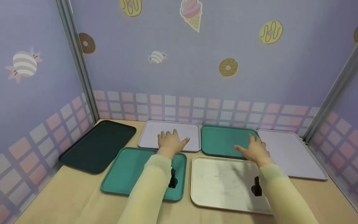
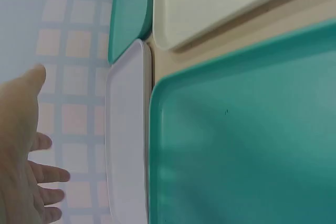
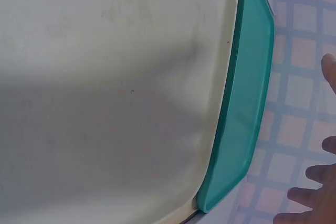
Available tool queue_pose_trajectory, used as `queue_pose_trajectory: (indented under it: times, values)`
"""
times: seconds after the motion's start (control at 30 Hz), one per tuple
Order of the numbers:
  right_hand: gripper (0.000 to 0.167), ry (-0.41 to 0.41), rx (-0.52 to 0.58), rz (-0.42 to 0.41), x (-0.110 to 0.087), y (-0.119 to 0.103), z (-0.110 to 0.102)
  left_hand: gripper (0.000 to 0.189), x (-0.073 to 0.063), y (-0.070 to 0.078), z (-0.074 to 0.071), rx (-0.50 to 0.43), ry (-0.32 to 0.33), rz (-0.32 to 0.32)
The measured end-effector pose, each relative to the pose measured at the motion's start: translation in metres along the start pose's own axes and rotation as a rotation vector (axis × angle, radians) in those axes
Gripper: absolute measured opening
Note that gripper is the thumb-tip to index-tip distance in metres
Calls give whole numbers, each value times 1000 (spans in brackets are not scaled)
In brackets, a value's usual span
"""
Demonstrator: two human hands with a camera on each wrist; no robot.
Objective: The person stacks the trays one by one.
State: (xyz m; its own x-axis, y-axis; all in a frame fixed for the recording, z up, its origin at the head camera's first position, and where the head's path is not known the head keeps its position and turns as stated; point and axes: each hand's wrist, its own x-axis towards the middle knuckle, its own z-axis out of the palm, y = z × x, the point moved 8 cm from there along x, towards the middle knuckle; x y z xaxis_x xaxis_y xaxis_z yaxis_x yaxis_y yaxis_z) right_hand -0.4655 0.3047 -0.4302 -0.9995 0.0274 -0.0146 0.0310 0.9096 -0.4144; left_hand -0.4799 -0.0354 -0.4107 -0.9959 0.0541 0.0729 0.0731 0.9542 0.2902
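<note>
My left hand [image 1: 170, 142] is held out with fingers spread, overlapping the back lavender tray [image 1: 148, 132] in the head view. Its forearm crosses above the front green tray [image 1: 129, 174]. My right hand [image 1: 256, 151], fingers also apart, overlaps the right part of the back green tray [image 1: 222, 141]. Below that forearm lies the cream tray [image 1: 219, 183], its surface marked with faint stains and a shadow. Neither hand holds anything. In the left wrist view the left hand [image 2: 21, 150] shows at the left edge, thumb out; the right hand [image 3: 317, 182] shows only its fingertips.
A dark green tray [image 1: 99, 146] lies at the far left, beside the wall. Another lavender tray [image 1: 291, 154] lies at the right. Purple walls [image 1: 179, 77] with sweets printed on them enclose the beige table [image 1: 73, 193] at the back and both sides.
</note>
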Motion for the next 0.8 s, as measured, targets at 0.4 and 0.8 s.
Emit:
queue_pose_trajectory:
  times: [0.4, 0.8]
  values:
    - [88, 19, 139, -103, -12, 19, 2, 42, -20, -2, 21, -436, 15, -48]
    - [67, 75, 379, -42, -42, 42, -3, 35, -42, -1, 57, -716, -112, -129]
